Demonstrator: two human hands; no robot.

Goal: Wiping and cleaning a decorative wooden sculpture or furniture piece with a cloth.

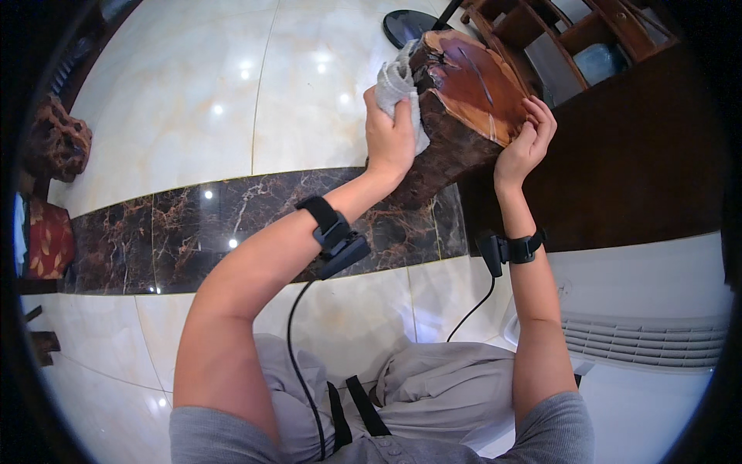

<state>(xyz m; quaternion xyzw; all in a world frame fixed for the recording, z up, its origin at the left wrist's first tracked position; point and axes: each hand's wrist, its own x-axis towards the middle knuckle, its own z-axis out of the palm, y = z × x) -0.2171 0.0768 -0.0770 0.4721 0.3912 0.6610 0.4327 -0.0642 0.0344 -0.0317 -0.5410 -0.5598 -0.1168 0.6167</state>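
A tree-stump stool (483, 81) with a polished reddish-brown top and rough dark bark sides stands in front of me, slightly right of the middle. My left hand (390, 135) is closed on a grey cloth (398, 85) and presses it against the stump's left side. On the stump's near right edge rests my right hand (527, 143), its fingers spread and partly bent over the rim. Black straps with small devices sit on both wrists, and a cable runs from each.
Pale tiles (178, 100) cross a dark marble band (232, 224). At right stand a dark wooden cabinet (634, 170) with open shelves and a white vented appliance (641, 340). A round black base (406, 29) lies behind the stump. Gnarled wood (58, 139) stands far left.
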